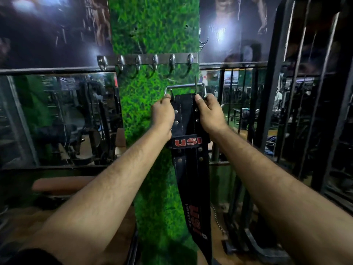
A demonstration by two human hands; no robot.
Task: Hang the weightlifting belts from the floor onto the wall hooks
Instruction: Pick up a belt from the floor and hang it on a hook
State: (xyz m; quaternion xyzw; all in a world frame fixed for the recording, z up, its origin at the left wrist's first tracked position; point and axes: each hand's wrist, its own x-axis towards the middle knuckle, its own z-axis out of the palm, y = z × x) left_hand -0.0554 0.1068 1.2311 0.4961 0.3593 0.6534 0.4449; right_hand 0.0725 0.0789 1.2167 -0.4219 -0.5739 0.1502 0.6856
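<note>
A black weightlifting belt point(188, 165) with red lettering hangs straight down in front of a green grass-patterned pillar point(152, 104). Its steel buckle point(185, 86) is at the top, prong pointing up. My left hand point(163, 113) grips the belt's left top corner at the buckle; my right hand point(208, 111) grips the right top corner. The buckle sits just below a metal rack of several hooks point(147, 61) fixed across the pillar. The nearest hooks, at the rack's right end point(190, 60), are bare. The belt's tail hangs below the frame.
A padded brown bench point(63, 183) stands at lower left. Mirrors with black frames flank the pillar. A black metal machine frame point(271, 92) rises at right, with a chain point(217, 220) hanging near the belt's lower end.
</note>
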